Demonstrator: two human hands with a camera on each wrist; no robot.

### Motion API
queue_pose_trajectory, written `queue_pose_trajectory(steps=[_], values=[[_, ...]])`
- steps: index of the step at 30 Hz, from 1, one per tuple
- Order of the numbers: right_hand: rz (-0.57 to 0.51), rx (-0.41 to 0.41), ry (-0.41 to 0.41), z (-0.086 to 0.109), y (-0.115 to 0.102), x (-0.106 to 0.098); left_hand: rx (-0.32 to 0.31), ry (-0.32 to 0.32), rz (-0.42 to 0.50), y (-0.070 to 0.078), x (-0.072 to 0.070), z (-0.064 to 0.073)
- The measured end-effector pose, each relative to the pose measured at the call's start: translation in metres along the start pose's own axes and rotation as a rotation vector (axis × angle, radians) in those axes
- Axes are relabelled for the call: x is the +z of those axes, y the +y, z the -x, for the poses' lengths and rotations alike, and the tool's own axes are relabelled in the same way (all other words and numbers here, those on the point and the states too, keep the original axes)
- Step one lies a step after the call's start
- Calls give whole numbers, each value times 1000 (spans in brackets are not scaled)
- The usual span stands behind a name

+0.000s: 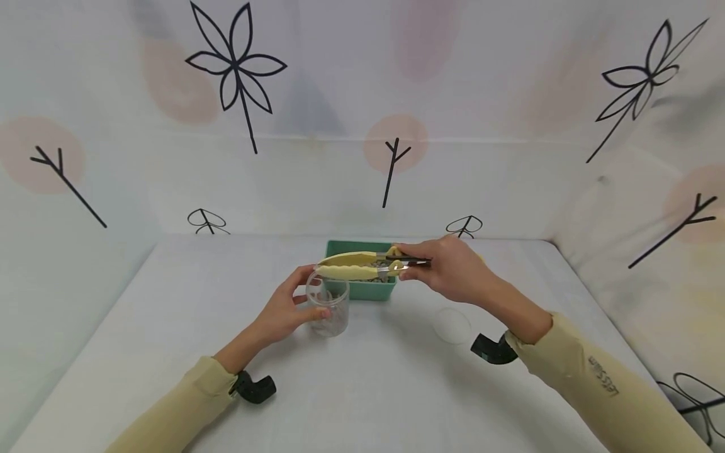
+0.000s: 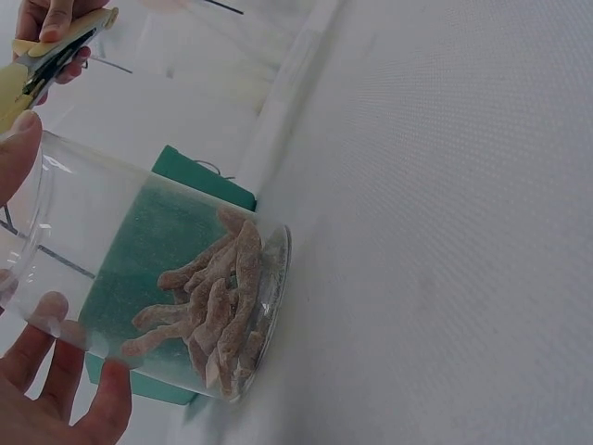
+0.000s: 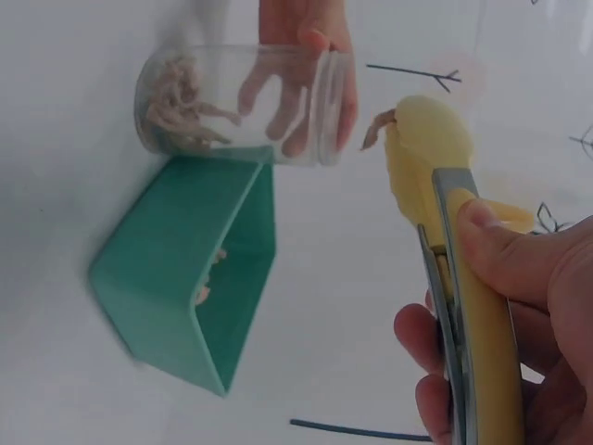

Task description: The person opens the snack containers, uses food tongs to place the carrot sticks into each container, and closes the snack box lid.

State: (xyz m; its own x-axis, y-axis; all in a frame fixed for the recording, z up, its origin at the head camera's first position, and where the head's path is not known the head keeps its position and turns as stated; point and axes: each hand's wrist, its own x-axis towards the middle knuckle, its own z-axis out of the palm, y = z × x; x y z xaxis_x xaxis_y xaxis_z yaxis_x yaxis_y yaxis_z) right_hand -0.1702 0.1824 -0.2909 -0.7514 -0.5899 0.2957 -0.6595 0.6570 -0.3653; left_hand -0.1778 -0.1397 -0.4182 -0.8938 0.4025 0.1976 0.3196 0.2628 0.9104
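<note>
Across white bench [image 1: 396,402], from lower left, curls fingers [image 2: 111,403] of left hand [image 1: 282,311] round clear jar [image 1: 334,316]; from lower right, grips yellow tongs [image 1: 348,272] level in right hand [image 1: 457,269].

A white backdrop [image 1: 317,182] printed with black line-drawn flowers [image 1: 235,65], twigs [image 1: 391,170] and faded peach blotches [image 1: 178,88] fills the upper half of the frame and wraps both side edges, a horizontal crease [image 1: 340,138] crossing its centre. Below, a white cloth-textured tabletop [image 1: 374,390] spreads to the bottom edge under soft, diffuse light
</note>
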Motion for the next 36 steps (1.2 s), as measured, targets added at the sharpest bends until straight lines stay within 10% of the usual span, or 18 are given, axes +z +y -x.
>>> queue_pose_trajectory(steps=[22, 36], values=[[-31, 22, -107, 2, 6, 12, 0, -2, -2, 1, 1, -1], [123, 227, -106, -9, 39, 14, 26, 5, 10, 1, 1, 0]])
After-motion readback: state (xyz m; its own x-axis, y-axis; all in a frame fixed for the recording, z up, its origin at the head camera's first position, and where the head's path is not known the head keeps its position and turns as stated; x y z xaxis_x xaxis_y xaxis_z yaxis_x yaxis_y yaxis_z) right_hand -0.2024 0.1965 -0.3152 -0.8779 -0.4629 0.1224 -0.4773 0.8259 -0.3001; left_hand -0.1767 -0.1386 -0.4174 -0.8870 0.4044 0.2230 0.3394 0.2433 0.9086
